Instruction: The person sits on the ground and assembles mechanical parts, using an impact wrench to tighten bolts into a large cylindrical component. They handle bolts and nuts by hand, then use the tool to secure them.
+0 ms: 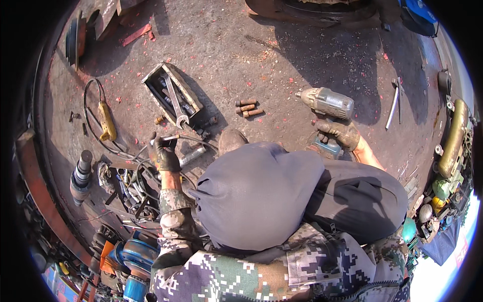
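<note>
My right hand (342, 135), in a dirty work glove, is wrapped round the handle of a worn cordless impact wrench (327, 102). The tool's nose points left, and its blue battery base shows below my fingers. My left hand (165, 155), also gloved, is closed near a black cable and a metal cylinder (193, 156); what it holds, if anything, is hard to make out. Three rusty bolts (246, 108) lie on the ground between my hands. Beyond my left hand stands an open metal box (195, 103) of sockets, with an open-end wrench (174, 98) laid across it.
A yellow pendant control (106, 121) with a looped cable lies at left, near a stepped metal shaft (81, 177). Loose tools fill a tray (132, 189) beside my left forearm. A long-handled metal tool (394, 106) lies at right. Machine parts line both sides.
</note>
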The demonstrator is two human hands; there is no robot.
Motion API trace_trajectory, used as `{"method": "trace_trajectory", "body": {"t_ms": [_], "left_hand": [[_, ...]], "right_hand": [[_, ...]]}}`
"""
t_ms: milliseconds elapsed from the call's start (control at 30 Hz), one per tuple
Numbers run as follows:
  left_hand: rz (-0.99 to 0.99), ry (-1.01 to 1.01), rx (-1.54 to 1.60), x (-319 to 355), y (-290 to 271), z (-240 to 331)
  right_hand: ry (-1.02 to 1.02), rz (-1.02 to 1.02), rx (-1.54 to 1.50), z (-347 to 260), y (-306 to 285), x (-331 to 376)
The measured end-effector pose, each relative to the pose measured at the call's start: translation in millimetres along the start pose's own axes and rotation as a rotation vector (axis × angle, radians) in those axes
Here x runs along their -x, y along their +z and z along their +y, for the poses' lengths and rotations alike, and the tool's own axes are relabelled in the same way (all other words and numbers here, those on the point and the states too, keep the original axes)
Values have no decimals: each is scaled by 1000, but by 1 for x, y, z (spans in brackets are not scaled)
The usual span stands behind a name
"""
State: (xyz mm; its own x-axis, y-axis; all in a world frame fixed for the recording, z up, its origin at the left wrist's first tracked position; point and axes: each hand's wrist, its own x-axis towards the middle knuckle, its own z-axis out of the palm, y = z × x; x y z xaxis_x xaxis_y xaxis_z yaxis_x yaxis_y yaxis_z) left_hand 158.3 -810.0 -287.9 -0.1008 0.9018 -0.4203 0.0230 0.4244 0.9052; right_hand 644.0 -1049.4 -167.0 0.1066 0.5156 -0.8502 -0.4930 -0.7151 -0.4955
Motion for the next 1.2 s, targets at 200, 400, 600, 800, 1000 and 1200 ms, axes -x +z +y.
{"method": "trace_trajectory", "body": {"t_ms": [200,400,600,800,1000,1200], "left_hand": [[-371,-59,19,46,85,87],[-902,-84,-355,96,216,134],[-1188,4,-571,103,274,163],[-1653,-318,-878,92,345,207],[-1722,19,-1149,132,413,247],[-1330,-79,-481,144,480,223]], "right_hand": [[-211,-265,264,-11,-3,-13],[-634,-471,386,-60,30,-10],[-798,-409,286,-26,-7,6],[-766,-529,314,-8,-37,15],[-343,-769,-813,-16,-34,44],[-790,-299,-328,19,-47,13]]}}
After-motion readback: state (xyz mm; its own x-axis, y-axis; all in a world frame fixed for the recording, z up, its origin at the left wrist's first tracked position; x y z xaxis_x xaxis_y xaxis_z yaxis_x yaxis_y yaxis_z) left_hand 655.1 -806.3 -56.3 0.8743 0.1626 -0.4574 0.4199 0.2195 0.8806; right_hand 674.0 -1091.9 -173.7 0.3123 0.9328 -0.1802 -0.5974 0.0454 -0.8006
